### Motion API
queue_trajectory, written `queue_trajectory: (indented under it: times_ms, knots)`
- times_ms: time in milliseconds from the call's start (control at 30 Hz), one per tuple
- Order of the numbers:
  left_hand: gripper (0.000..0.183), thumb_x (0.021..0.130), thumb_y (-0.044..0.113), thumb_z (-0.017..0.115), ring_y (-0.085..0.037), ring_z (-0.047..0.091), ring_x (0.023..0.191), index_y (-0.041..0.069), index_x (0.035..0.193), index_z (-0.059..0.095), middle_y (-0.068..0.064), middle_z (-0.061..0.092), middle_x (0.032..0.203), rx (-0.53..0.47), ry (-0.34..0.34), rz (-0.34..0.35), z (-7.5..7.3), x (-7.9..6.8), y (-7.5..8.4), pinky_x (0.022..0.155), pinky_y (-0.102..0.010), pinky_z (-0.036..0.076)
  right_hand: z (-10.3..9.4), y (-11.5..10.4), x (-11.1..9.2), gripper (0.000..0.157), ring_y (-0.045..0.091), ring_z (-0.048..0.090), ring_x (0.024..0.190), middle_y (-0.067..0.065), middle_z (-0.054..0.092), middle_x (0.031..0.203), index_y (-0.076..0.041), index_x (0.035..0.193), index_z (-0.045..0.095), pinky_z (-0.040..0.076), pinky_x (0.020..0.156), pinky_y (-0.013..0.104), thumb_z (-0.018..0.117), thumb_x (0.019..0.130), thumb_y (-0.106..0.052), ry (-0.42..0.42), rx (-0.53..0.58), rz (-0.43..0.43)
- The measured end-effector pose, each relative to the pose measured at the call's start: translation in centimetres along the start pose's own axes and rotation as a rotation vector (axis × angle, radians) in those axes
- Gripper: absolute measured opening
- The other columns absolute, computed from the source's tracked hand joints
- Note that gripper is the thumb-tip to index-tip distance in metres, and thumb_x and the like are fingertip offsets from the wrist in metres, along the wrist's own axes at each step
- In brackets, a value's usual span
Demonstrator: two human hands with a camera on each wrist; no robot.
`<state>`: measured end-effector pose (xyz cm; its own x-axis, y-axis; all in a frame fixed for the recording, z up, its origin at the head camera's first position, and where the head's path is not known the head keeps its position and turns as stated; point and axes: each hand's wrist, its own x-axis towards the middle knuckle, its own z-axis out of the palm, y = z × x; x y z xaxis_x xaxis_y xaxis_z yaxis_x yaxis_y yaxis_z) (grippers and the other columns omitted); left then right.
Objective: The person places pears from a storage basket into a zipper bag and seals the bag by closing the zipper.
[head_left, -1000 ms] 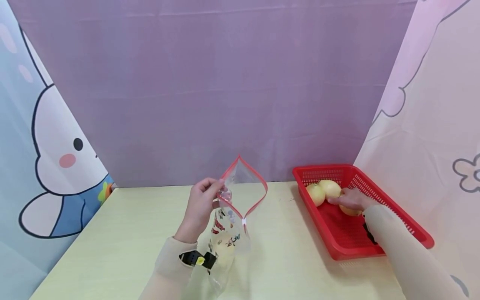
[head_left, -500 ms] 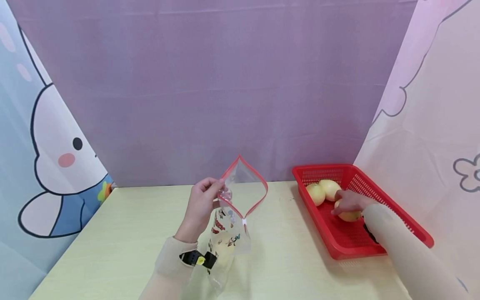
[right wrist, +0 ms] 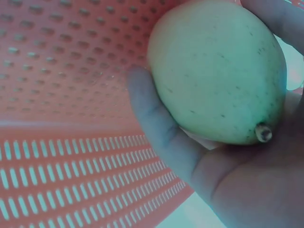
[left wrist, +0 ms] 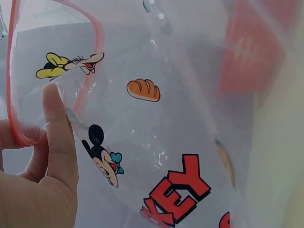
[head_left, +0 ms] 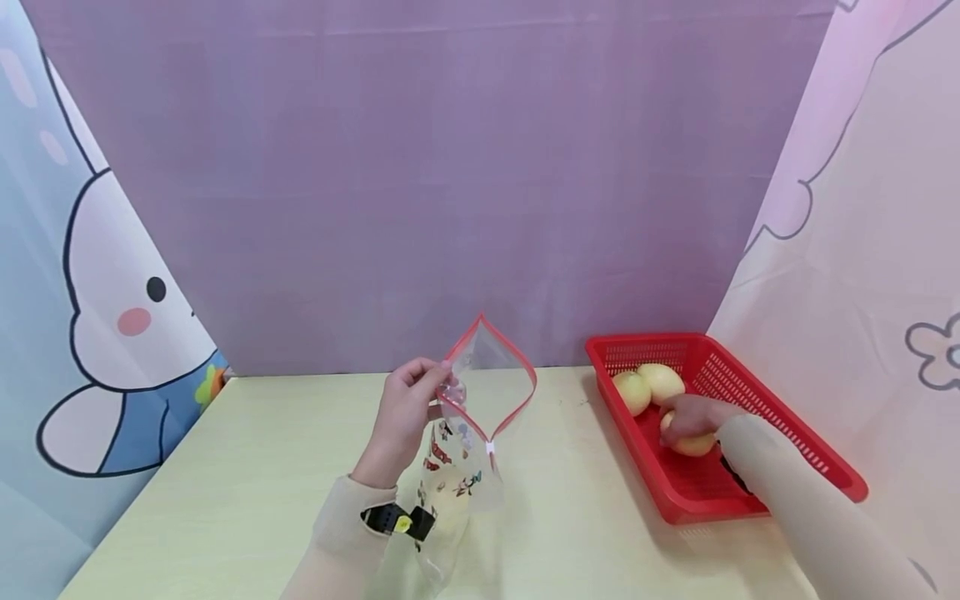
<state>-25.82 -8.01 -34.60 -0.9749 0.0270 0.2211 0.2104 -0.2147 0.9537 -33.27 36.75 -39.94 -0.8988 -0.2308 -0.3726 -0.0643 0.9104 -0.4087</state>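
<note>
My left hand [head_left: 408, 408] pinches the red zip rim of a clear cartoon-printed zip bag [head_left: 468, 425], held upright on the table with its mouth spread wide; the left wrist view shows the thumb [left wrist: 59, 128] pressed on the plastic bag [left wrist: 156, 142]. My right hand [head_left: 693, 417] is inside the red basket [head_left: 787, 442], fingers curled round a pale yellow fruit [head_left: 690, 442]. The right wrist view shows that fruit [right wrist: 218, 71] cupped in my palm over the basket's perforated wall [right wrist: 71, 95]. Two more yellow fruits [head_left: 648, 385] lie at the basket's far end.
A pale green table [head_left: 247, 475] holds everything. A purple cloth backdrop [head_left: 420, 183] stands behind, a cartoon rabbit curtain [head_left: 97, 333] on the left and a pink curtain [head_left: 862, 275] close to the basket's right side.
My right hand has closed round one fruit and drawn it a little toward me, away from the other two. The left hand and bag have stayed still.
</note>
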Motion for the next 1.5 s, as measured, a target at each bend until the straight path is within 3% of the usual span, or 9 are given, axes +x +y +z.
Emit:
queue_trajectory:
  times_ms: [167, 267, 500, 900, 1233, 1500]
  knots:
    - [0.024, 0.103, 0.018, 0.061, -0.019, 0.068, 0.072, -0.006, 0.099, 0.062, -0.009, 0.066, 0.084, 0.011, 0.005, -0.002, -0.2, 0.0, -0.1, 0.069, -0.034, 0.062, 0.1, -0.4, 0.2, 0.028, 0.027, 0.056, 0.092, 0.009, 0.059, 0.096, -0.006, 0.107, 0.063, 0.046, 0.071, 0.035, 0.067, 0.081, -0.014, 0.067, -0.068, -0.032]
    - [0.024, 0.103, 0.018, 0.061, -0.019, 0.068, 0.071, -0.006, 0.100, 0.062, -0.009, 0.067, 0.084, 0.015, 0.014, -0.010, -0.3, 0.0, -0.1, 0.069, -0.035, 0.062, 0.0, -0.5, 0.4, 0.029, 0.028, 0.057, 0.089, 0.010, 0.060, 0.095, -0.006, 0.106, 0.064, 0.046, 0.070, 0.035, 0.066, 0.079, -0.016, 0.122, -0.116, -0.061]
    - [0.024, 0.103, 0.018, 0.061, -0.019, 0.069, 0.070, -0.006, 0.099, 0.062, -0.010, 0.067, 0.083, 0.021, 0.011, -0.001, -0.4, 0.1, 0.1, 0.069, -0.036, 0.062, -0.5, -1.2, 0.1, 0.048, 0.029, 0.059, 0.091, 0.013, 0.064, 0.103, -0.002, 0.122, 0.063, 0.049, 0.069, 0.037, 0.072, 0.079, -0.023, 0.195, -0.064, -0.083]
    - [0.021, 0.103, 0.017, 0.062, -0.020, 0.069, 0.070, -0.003, 0.097, 0.062, -0.010, 0.067, 0.083, 0.014, 0.009, 0.001, -0.3, 0.1, 0.3, 0.069, -0.036, 0.062, -1.9, -3.2, -1.0, 0.052, 0.025, 0.060, 0.090, 0.010, 0.065, 0.104, -0.002, 0.125, 0.061, 0.054, 0.070, 0.036, 0.075, 0.080, -0.024, 0.303, 0.010, -0.143]
    - [0.022, 0.102, 0.018, 0.063, -0.020, 0.068, 0.072, -0.003, 0.097, 0.062, -0.010, 0.066, 0.085, 0.015, 0.010, -0.004, -0.3, 0.0, 0.3, 0.070, -0.035, 0.062, -2.5, -4.7, -2.4, 0.059, 0.025, 0.060, 0.092, 0.008, 0.064, 0.108, -0.010, 0.122, 0.060, 0.058, 0.071, 0.034, 0.085, 0.074, -0.032, 0.368, 0.083, -0.173]
    - [0.021, 0.102, 0.018, 0.063, -0.019, 0.068, 0.072, -0.003, 0.099, 0.063, -0.009, 0.066, 0.086, 0.017, 0.009, -0.010, -0.3, -0.1, 0.4, 0.068, -0.034, 0.061, -2.9, -5.9, -3.3, 0.058, 0.025, 0.062, 0.090, 0.008, 0.062, 0.110, -0.012, 0.123, 0.058, 0.059, 0.070, 0.034, 0.085, 0.076, -0.034, 0.378, 0.124, -0.191]
